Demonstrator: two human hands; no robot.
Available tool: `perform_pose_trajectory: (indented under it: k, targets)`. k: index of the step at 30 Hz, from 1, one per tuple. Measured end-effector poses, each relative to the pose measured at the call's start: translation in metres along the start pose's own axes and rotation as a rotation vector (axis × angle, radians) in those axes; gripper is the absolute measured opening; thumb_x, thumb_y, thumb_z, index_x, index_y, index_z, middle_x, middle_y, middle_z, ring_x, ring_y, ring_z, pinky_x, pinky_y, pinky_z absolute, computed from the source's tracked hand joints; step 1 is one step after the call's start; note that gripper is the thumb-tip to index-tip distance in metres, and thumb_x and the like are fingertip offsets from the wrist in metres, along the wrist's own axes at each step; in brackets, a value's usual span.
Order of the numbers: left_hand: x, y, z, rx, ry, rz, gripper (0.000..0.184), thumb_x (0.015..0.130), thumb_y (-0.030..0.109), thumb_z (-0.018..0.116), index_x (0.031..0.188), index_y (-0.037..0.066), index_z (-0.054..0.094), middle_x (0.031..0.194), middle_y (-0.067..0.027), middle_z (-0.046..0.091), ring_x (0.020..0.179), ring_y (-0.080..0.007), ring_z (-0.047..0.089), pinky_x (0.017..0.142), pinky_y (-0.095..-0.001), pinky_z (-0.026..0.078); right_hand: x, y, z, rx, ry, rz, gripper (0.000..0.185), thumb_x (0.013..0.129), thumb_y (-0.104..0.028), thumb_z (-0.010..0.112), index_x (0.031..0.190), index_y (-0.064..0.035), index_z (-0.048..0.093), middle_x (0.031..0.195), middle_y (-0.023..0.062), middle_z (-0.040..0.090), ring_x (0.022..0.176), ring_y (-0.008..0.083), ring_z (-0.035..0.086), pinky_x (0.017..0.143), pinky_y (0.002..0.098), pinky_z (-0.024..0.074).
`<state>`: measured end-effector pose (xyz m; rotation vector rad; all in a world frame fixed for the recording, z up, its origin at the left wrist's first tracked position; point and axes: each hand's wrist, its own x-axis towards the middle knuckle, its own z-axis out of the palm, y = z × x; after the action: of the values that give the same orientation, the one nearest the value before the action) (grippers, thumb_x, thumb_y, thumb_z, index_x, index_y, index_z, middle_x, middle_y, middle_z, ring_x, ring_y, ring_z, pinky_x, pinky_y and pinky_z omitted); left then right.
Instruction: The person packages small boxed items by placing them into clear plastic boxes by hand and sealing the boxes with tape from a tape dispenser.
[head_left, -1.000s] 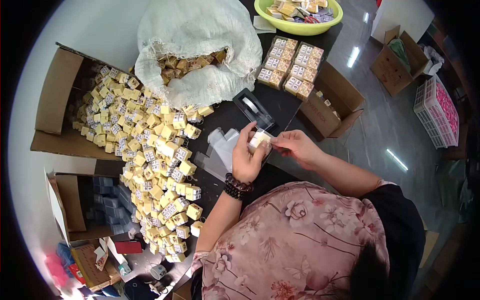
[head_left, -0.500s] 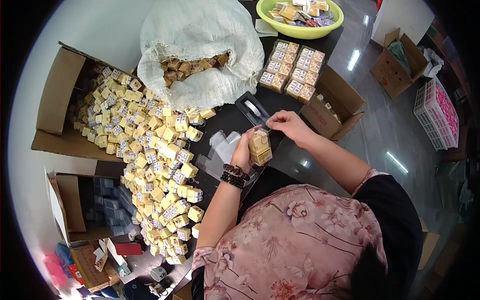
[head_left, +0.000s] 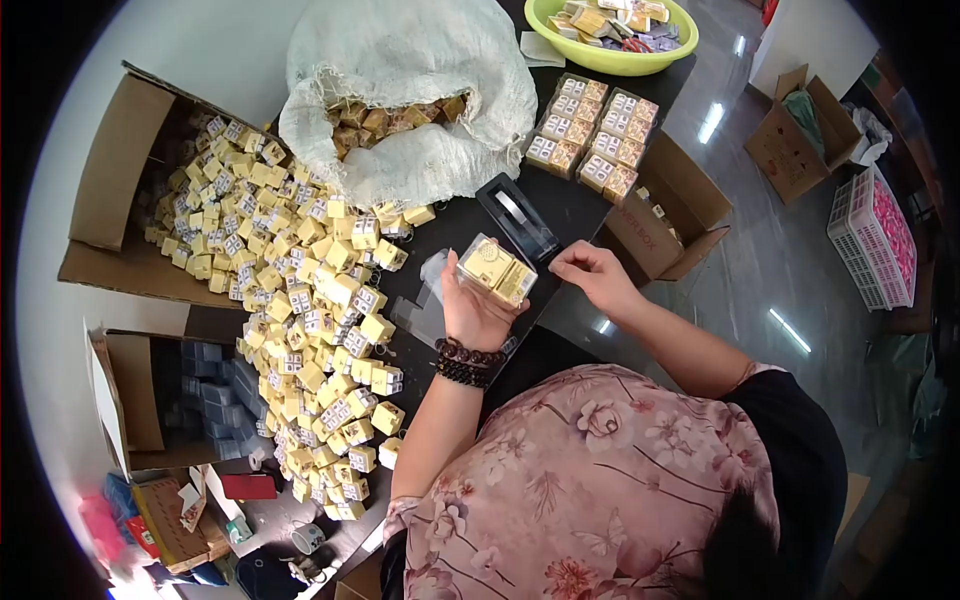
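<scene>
My left hand (head_left: 472,312) holds a clear plastic box of small yellow boxes (head_left: 497,270), its broad face turned up and the fingers under and around it. My right hand (head_left: 598,278) is pinched closed just right of it, apart from the box; anything between the fingertips is too small to make out. Just beyond both hands lies a black tape dispenser (head_left: 518,218) with a pale roll of tape. Flat clear plastic sleeves (head_left: 418,315) lie to the left of my left hand, partly hidden behind it.
A large heap of small yellow boxes (head_left: 310,330) spills from a cardboard carton (head_left: 115,180) on the left. Behind are a white woven sack (head_left: 410,50), filled clear packs (head_left: 570,125) and a green basin (head_left: 610,58). An open carton (head_left: 690,195) stands at the right.
My left hand has turned the clear box so its broad face shows upward. My right hand has moved slightly right and down, away from the box and dispenser. The camera view has shifted a little.
</scene>
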<state>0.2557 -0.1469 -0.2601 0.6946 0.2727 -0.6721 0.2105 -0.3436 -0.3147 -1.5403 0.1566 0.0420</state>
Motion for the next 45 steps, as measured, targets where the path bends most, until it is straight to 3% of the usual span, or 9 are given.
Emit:
perform_pose_trajectory:
  k: [13,16,21,23,26,30,33,34,45]
  targets:
    - [-0.022,-0.005,0.016,-0.022,-0.053,0.184,0.062,0.094,0.058,0.035,0.127,0.009,0.051,0.105,-0.0101,0.064,0.099,-0.0267,0.061,0.085,-0.0426,0.049,-0.02,-0.055,0.02,0.271,-0.363,0.132,0.026,0.09,-0.026,0.067,0.084,-0.0009,0.068,0.079,-0.0011,0.065,0.073,0.0051,0.055,0.069,0.0226,0.0435]
    - [-0.024,-0.019,0.011,-0.295,-0.102,0.037,0.062,0.095,0.057,0.033,0.116,0.003,0.055,0.1,-0.0135,0.061,0.094,-0.029,0.058,0.085,-0.0415,0.048,-0.028,-0.054,0.021,-0.256,-0.243,-0.243,0.034,0.084,-0.027,0.073,0.069,-0.0017,0.057,0.066,0.0029,0.059,0.062,0.0075,0.05,0.056,0.0275,0.0405]
    - [-0.025,-0.021,0.008,-0.351,-0.1,0.082,0.058,0.093,0.053,0.038,0.109,0.001,0.057,0.094,-0.0135,0.062,0.09,-0.0296,0.058,0.082,-0.0407,0.05,-0.032,-0.035,0.026,-0.333,-0.252,-0.166,0.036,0.087,-0.038,0.068,0.083,-0.0031,0.062,0.076,0.0064,0.062,0.066,0.014,0.058,0.057,0.03,0.0438]
    - [-0.022,-0.023,0.002,-0.225,-0.077,0.148,0.06,0.093,0.054,0.035,0.111,0.001,0.056,0.096,-0.0138,0.062,0.092,-0.0283,0.06,0.083,-0.0392,0.051,-0.037,-0.029,0.032,0.835,-0.538,0.29,0.036,0.094,-0.042,0.057,0.105,-0.0087,0.058,0.1,0.006,0.064,0.087,0.0154,0.063,0.066,0.0306,0.0475]
    - [-0.022,-0.025,-0.007,0.105,-0.194,0.24,0.055,0.096,0.043,0.03,0.123,0.0,0.052,0.111,-0.0157,0.062,0.106,-0.0268,0.058,0.093,-0.037,0.047,-0.047,-0.053,0.031,1.102,-0.669,0.546,0.042,0.098,-0.041,0.047,0.125,-0.0089,0.044,0.121,0.0103,0.057,0.109,0.0256,0.06,0.091,0.042,0.0507]
    - [-0.032,-0.014,-0.016,0.723,0.059,0.511,0.049,0.101,0.036,0.039,0.131,-0.002,0.046,0.119,-0.0154,0.057,0.11,-0.0252,0.054,0.099,-0.0343,0.04,-0.011,-0.068,0.005,0.873,-0.569,0.326,0.027,0.094,-0.013,0.059,0.117,-0.0069,0.047,0.112,0.0083,0.057,0.108,0.0223,0.059,0.093,0.0453,0.0506]
    - [-0.049,0.01,-0.077,1.831,0.417,0.644,0.075,0.084,0.04,0.067,0.136,-0.005,0.038,0.129,-0.0217,0.048,0.119,-0.0365,0.045,0.103,-0.0411,0.036,0.074,-0.094,-0.05,-0.363,0.189,-0.388,0.045,0.082,-0.016,0.072,0.118,-0.0044,0.048,0.105,0.0058,0.057,0.094,0.0141,0.055,0.083,0.0307,0.046]
    - [-0.056,0.008,-0.092,2.034,0.538,0.616,0.085,0.077,0.043,0.074,0.136,-0.005,0.037,0.132,-0.0227,0.044,0.122,-0.0386,0.042,0.104,-0.0427,0.036,0.112,-0.088,-0.073,-0.513,0.349,-0.478,0.045,0.08,-0.014,0.073,0.117,-0.0039,0.048,0.107,0.0151,0.06,0.099,0.029,0.059,0.087,0.0374,0.0466]
    - [-0.068,0.035,-0.102,2.041,0.49,0.35,0.109,0.048,0.051,0.088,0.129,-0.005,0.041,0.132,-0.0215,0.039,0.123,-0.0374,0.04,0.105,-0.0414,0.036,0.233,-0.059,-0.123,-1.263,0.628,-0.847,0.028,0.082,-0.01,0.063,0.109,-0.0023,0.06,0.118,0.0192,0.056,0.112,0.0389,0.05,0.097,0.0463,0.041]
